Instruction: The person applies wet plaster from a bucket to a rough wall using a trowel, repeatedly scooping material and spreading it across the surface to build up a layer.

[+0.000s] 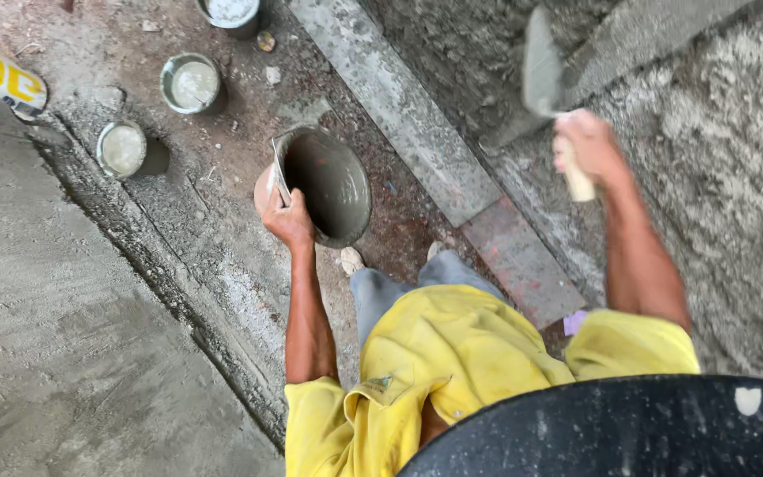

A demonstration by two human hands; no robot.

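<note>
gripping a mortar pan [333, 185] by its rim, left hand [289, 221] steadied it; right hand [586, 146] fingers clasped a trowel [542, 66], plastering the rough wall [735, 177]; reloading seemed next.

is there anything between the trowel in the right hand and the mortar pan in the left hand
Nothing visible. The right hand holds the trowel raised near the rough wall; the left hand grips the rim of the mortar pan. Between them there is only open air, with a long grey straightedge lying flat on the floor below.
</note>
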